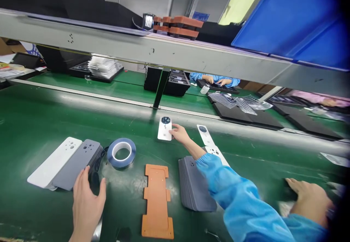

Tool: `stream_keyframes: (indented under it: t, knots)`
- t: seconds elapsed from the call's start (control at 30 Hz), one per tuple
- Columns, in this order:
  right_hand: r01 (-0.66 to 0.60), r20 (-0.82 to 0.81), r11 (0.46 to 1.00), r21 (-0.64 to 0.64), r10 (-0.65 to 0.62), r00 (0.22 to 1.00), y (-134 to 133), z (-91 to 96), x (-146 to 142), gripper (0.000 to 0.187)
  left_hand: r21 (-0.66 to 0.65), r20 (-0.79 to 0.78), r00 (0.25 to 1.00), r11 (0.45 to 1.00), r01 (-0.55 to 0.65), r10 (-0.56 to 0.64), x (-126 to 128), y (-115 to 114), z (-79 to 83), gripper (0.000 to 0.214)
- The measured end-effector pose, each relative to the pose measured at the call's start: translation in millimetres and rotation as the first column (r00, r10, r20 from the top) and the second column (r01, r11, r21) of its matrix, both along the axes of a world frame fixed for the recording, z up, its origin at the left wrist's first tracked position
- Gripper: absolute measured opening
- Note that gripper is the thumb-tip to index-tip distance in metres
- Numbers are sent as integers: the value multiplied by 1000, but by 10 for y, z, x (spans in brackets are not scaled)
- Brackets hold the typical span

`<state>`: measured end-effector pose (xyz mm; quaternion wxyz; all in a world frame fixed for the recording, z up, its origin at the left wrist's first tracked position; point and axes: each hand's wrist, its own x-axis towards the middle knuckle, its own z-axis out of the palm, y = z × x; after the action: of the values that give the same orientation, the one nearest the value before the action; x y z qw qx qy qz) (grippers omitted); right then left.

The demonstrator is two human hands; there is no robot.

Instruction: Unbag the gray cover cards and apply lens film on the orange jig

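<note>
My right hand (180, 134), in a blue sleeve, pinches the right edge of a white phone back panel (165, 134) with a dark round camera area. My left hand (89, 202) has thumb and fingers spread, beside a grey panel with holes (79, 165); whether it touches is unclear. A white panel with holes (54, 163) lies left of the grey one. Dark glossy pieces (95, 172) show just past my left fingers, next to a roll of blue tape (130, 152). An orange fixture plate (157, 202) lies between my hands. A stack of grey panels (193, 187) is partly under my right forearm.
White panels (205, 135) lie past my right forearm. Another person's blurred hand (310, 198) is at the right. Across the metal rail (131, 105), black trays (243, 114) lie on the green surface and another worker's hands (216, 80) are busy. A shelf (109, 39) with a blue bin (295, 23) hangs overhead.
</note>
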<state>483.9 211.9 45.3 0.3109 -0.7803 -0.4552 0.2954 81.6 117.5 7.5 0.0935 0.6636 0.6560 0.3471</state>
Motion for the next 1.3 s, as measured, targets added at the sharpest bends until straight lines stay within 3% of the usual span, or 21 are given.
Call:
stream_keyframes:
  t: [0.07,0.17,0.37,0.5,0.6,0.67,0.77,0.93,1.03,1.1,1.2,1.3]
  knots:
    - [12,89,999,-53,-7,996,106,-19,60,40,50,-60,998,999,17,-14,-72,-4,-36,58]
    - [1,196,993,-118,22,980,56,-29,40,40,105,-162,986,993,47,-29,-116,-6,-67,48]
    - [-241,253,964,-114,263,931,-577,151,-449,48,132,-192,973,980,152,-125,-99,74,-105,45]
    - [-520,305,840,-156,542,783,-1153,295,-1005,50,89,-194,974,986,140,-121,-108,184,-105,53]
    - [-609,314,763,-217,645,697,-1464,210,-1330,53,29,-229,970,995,97,-87,-95,248,-35,59]
    - [-591,337,774,-228,632,698,-1592,34,-1472,56,35,-218,974,997,66,-57,-63,242,48,57]
    - [-516,380,835,-191,547,746,-1723,-316,-1588,59,53,-162,986,997,55,-46,-19,142,176,41]
    - [-473,447,880,-52,444,776,-1878,-723,-1608,57,-179,-152,988,984,-15,-12,-105,-72,217,33]
    - [-459,484,888,15,395,781,-1892,-812,-1534,56,-187,-52,998,981,-47,38,-232,-105,134,40]
    - [-447,495,893,58,363,789,-1878,-848,-1462,55,-259,58,998,966,-11,27,-298,-98,75,48]
    - [-431,471,892,134,326,820,-1873,-867,-1388,52,-425,277,961,895,139,-17,-313,-107,26,51]
    - [-392,368,879,272,281,886,-1896,-787,-1448,43,-460,507,860,824,330,-61,-220,-200,17,43]
